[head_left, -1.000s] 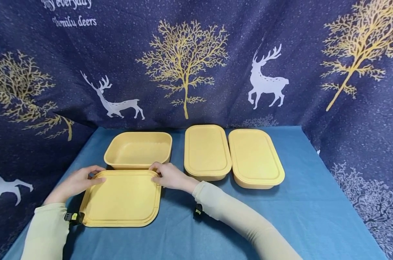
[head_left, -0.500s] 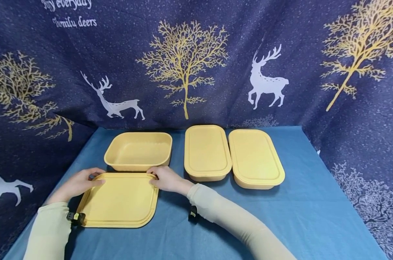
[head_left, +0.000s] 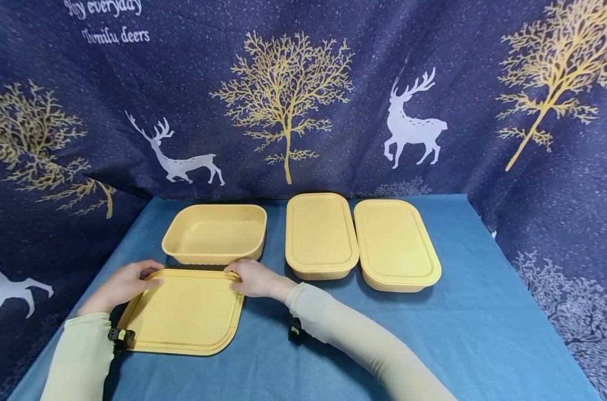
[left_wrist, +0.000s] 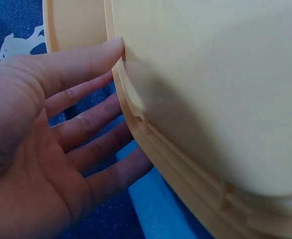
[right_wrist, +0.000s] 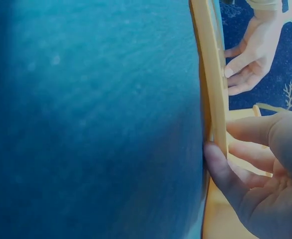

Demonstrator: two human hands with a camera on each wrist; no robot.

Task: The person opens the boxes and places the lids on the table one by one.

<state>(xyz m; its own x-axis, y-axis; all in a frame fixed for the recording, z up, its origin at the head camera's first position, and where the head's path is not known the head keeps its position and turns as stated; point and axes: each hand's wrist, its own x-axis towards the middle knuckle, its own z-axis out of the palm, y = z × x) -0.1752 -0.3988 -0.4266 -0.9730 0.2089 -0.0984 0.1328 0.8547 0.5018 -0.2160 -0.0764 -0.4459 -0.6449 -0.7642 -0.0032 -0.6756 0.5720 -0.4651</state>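
Observation:
Both hands hold a yellow rectangular lid [head_left: 183, 312] in front of an open yellow food container [head_left: 215, 231]. My left hand [head_left: 127, 287] grips the lid's far left corner, thumb on the near face. The left wrist view shows its other fingers spread behind the rim [left_wrist: 158, 154]. At the far right corner, my right hand [head_left: 258, 278] pinches the edge between thumb and fingers. Seen from the right wrist, the lid edge [right_wrist: 213, 74] is almost side-on, with the thumb [right_wrist: 225, 174] on one side. The container has its opening upward, just beyond the lid.
Two more yellow containers, a middle one [head_left: 322, 234] and a right one [head_left: 396, 242], stand side by side with lids on. A blue cloth [head_left: 484, 334] covers the table. Behind it hangs a dark blue curtain [head_left: 333, 139] with deer and trees.
The lid has come slightly nearer and to the left, its far edge now lower and a little away from the container. Both hands moved with it and keep their hold.

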